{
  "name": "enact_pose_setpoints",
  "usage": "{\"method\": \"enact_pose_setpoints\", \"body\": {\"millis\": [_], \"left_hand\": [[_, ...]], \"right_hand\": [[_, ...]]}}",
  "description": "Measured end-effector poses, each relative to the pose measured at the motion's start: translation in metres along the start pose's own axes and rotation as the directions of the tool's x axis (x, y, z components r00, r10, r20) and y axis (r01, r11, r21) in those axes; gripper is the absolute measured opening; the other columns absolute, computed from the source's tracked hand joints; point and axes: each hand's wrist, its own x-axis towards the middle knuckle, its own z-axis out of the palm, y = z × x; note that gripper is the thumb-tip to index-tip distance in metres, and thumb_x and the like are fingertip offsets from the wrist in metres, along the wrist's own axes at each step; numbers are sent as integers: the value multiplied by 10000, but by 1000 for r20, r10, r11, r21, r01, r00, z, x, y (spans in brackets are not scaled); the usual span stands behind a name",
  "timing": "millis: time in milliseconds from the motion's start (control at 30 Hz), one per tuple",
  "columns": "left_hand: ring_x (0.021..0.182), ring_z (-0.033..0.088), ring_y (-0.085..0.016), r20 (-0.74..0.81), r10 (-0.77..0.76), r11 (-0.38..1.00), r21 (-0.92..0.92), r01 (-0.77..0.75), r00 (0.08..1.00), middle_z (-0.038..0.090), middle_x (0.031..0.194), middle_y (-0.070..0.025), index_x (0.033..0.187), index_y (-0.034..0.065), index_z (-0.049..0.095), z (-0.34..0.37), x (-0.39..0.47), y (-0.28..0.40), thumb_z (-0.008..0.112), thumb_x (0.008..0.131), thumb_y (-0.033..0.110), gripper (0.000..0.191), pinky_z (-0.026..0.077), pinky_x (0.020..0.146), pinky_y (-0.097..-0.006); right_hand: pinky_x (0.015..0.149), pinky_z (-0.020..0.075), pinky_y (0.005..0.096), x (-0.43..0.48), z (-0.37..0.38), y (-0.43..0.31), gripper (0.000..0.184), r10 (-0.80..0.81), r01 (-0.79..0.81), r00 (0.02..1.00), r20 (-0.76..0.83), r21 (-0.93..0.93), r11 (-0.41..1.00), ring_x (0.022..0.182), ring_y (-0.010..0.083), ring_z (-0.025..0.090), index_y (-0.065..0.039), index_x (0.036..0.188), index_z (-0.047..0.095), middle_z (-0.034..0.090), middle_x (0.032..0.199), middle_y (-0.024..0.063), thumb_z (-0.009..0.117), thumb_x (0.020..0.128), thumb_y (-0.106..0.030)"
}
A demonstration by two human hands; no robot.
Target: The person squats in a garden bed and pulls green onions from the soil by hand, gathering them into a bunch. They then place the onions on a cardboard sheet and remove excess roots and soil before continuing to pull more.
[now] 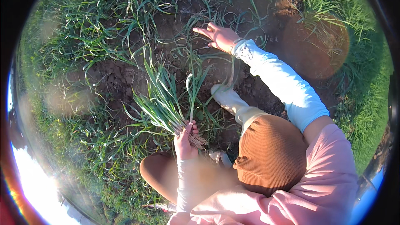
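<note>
My left hand [186, 140] is closed around a bunch of long-leaved green plants, like spring onions or leeks [164, 101]. Their pale stems and stringy roots [197, 140] show at the fist, with the leaves fanning up and to the left. One stem stands somewhat apart from the others at the thumb. My right hand [218, 37] is stretched out over the soil with its fingers apart, and nothing shows in it. Thin green leaves [215, 15] of similar plants lie just beyond its fingers.
Dense rows of similar green plants [109, 31] grow on the left. Brown soil [122, 81] lies ahead, with grass [368, 100] along the right. My pale boot [229, 98] rests on the soil below my right hand, and my bent knees in brown trousers [272, 156] are close by.
</note>
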Motion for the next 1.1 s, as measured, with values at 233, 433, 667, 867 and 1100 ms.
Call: {"method": "enact_pose_setpoints", "body": {"millis": [233,433,667,867,1100], "left_hand": [[766,575,-140,29,-18,1000,-25,19,999,630,931,-119,980,-14,566,-10,-7,10,577,882,4,100,489,647,-247],[776,562,-144,-40,-28,999,42,30,999,613,937,-128,1021,-19,535,-29,-15,26,574,885,5,144,487,649,-256],[795,550,-153,2,-58,998,32,58,998,592,982,-139,1047,-20,520,-31,-16,23,551,895,-1,156,486,669,-260],[942,556,-170,125,71,916,-401,-15,990,557,1134,-120,1136,35,507,-19,-13,28,583,900,23,248,512,851,-275],[951,537,-164,315,4,922,-369,118,949,531,1075,-72,1346,4,394,6,6,12,582,894,37,491,487,886,-282]], "right_hand": [[842,469,439,11,20,-53,345,-376,282,649,661,250,926,1019,306,601,-170,1153,602,653,1030,83,638,839,-307],[711,509,438,35,-1,27,274,-64,93,988,139,-217,972,839,321,649,-59,913,625,671,874,128,471,949,-282],[620,508,405,44,-22,52,304,340,-346,938,-66,-130,929,694,315,646,-57,1059,585,656,805,177,412,973,-292],[521,470,392,6,-53,52,539,337,-355,909,-246,-33,934,512,281,588,-166,1363,406,590,580,98,614,901,-347],[583,488,381,-88,48,21,361,542,-505,800,258,-198,840,592,299,625,5,838,658,650,685,133,663,851,-356]]}}
